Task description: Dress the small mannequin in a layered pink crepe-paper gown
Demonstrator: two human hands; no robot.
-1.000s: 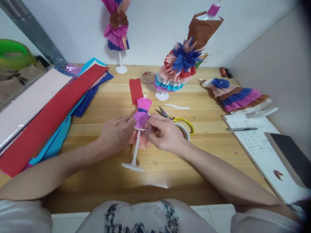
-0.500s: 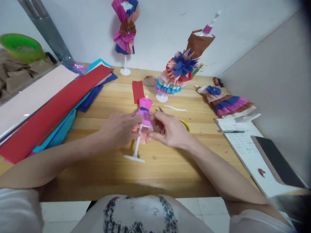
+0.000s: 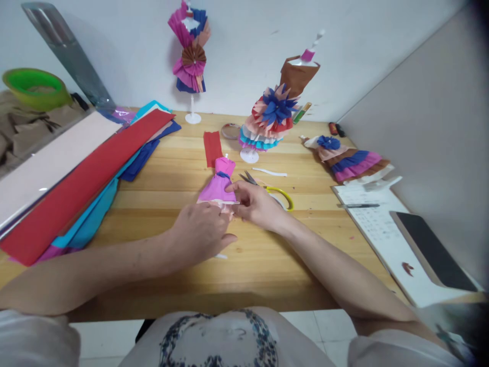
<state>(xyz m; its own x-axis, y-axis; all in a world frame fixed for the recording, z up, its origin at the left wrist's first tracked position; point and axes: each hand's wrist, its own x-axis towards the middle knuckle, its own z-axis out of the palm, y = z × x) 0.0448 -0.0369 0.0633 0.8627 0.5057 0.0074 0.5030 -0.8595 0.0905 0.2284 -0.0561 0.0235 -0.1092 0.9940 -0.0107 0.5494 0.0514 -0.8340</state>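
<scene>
Wood tbl [image 3: 321, 232]; hands [image 3: 200, 230] [image 3: 260, 205] at pink dress [image 3: 214, 190], nr hem [image 3: 217, 201].

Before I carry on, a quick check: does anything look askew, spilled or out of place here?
Yes: the striped dress lies on its side at the right, whereas the brown-topped dress stands on a base; the former may have toppled. The scissors also lie open beside the right hand. No spill shows.
</scene>
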